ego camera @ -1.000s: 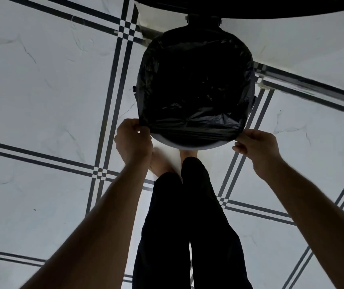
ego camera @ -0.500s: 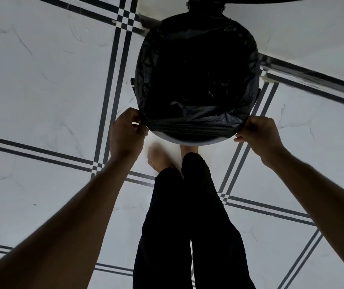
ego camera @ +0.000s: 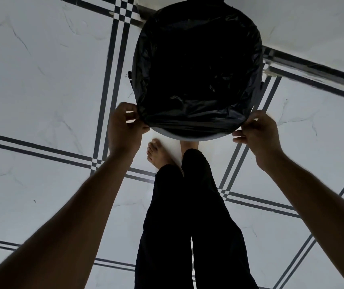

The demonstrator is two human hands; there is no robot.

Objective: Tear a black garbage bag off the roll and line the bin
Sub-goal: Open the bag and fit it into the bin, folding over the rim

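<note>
Two hands work the near edge of the black garbage bag (ego camera: 196,65), which already sits in the bin (ego camera: 184,137) on the tiled floor (ego camera: 41,80), its mouth folded over the rim; gripping at opposite sides lets the film be drawn evenly down. Left hand (ego camera: 123,130) pinches the bag's lower left edge between thumb and curled fingers, arm stretched forward. Right hand (ego camera: 257,135) mirrors it at the lower right edge, fingers curled on the film.
</note>
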